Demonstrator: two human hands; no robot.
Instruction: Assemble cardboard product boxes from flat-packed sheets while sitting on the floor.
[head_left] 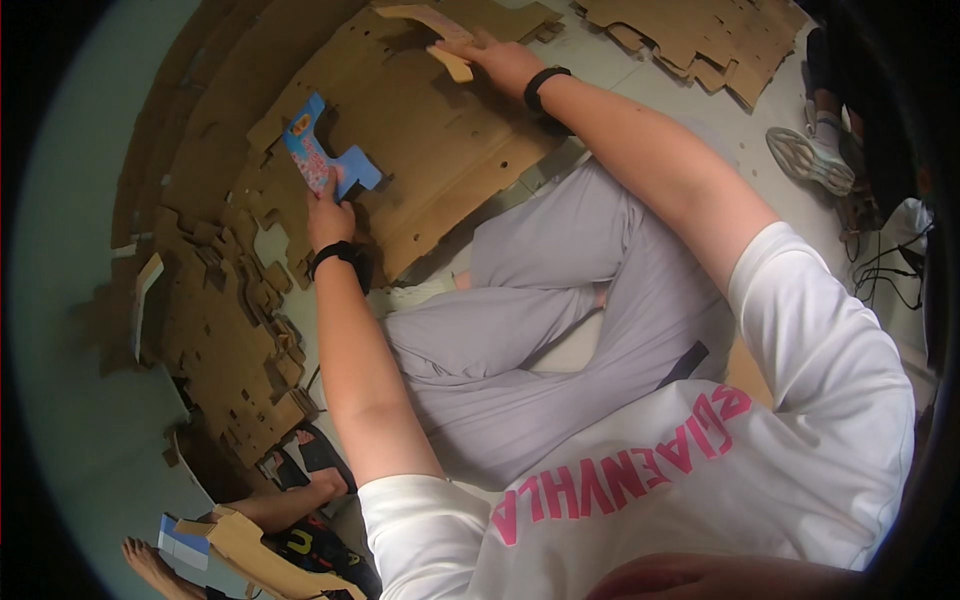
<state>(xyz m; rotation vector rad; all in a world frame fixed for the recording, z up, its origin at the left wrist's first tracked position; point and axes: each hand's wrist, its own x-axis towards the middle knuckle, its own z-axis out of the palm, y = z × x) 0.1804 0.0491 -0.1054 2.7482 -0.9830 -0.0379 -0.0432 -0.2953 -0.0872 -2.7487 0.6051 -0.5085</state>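
Note:
In my left hand (330, 220) is a flat blue printed cardboard cutout (315, 150) with pink and white patterns, gripped at its lower end between thumb and fingers. My right hand (503, 66), farther off at the top, grips a second cutout (455, 66) with an orange-yellow arm and a longer curved arm; my fingers cover part of it. Both pieces are held over a large brown cardboard sheet (430, 160) with small holes and notched edges. Black bands circle both my wrists. My legs are crossed in grey trousers on the floor.
Stacked, notched cardboard sheets (220, 340) line the left by the wall. Another cardboard stack (700, 40) lies at the top right. Near it are a person's shoe (808, 160) and dark cables (885, 275). At the lower left, another person's hand (150, 565) is near a blue-and-white piece (183, 543).

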